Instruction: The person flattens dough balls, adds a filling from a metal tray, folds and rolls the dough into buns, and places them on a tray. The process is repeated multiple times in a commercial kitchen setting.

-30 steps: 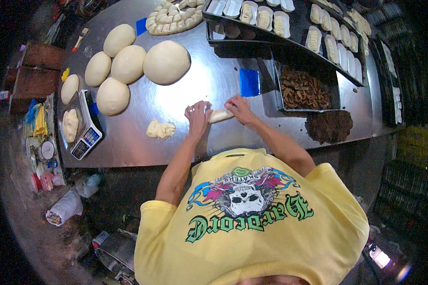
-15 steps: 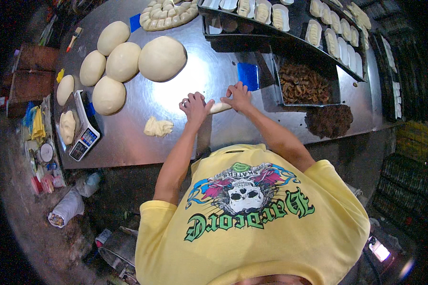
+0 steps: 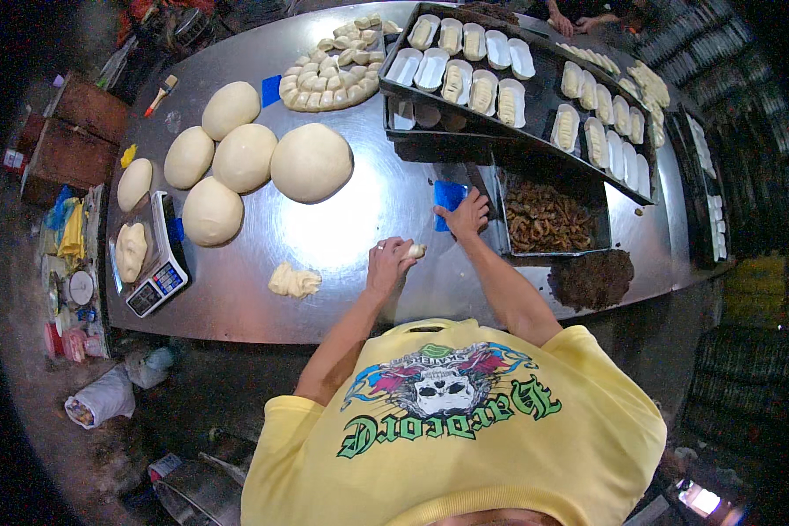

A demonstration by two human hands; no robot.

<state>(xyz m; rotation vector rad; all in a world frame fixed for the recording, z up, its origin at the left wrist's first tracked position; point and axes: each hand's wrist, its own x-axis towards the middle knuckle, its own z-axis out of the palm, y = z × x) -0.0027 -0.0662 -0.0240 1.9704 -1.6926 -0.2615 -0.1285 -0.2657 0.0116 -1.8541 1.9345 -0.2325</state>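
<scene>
My left hand (image 3: 387, 267) is closed round a short roll of pale dough (image 3: 418, 251), whose end pokes out past the fingers. To its right, my right hand (image 3: 467, 215) grips a flat blue rectangular scraper (image 3: 448, 195) on the steel table, thumb across its lower part and fingers at its right edge. A torn lump of dough (image 3: 294, 280) lies left of my left hand. Beside my right hand stands a metal pan (image 3: 607, 230) of brown sliced filling (image 3: 543, 215), and a heap of dark crumbly filling (image 3: 590, 279) sits in front of it.
Big dough balls (image 3: 311, 163) rest at the left of the steel table (image 3: 237, 307), near a digital scale (image 3: 158, 290) and a brush (image 3: 161, 94). Behind are coiled dough pieces (image 3: 333, 86) and a black tray (image 3: 535, 131) of dough in paper cups. Another person's hands (image 3: 579, 22) show at the far edge.
My right hand has left the dough strip and moved right and away from me onto the blue scraper. My left hand now holds the dough alone. The view has shifted, showing more of the far table.
</scene>
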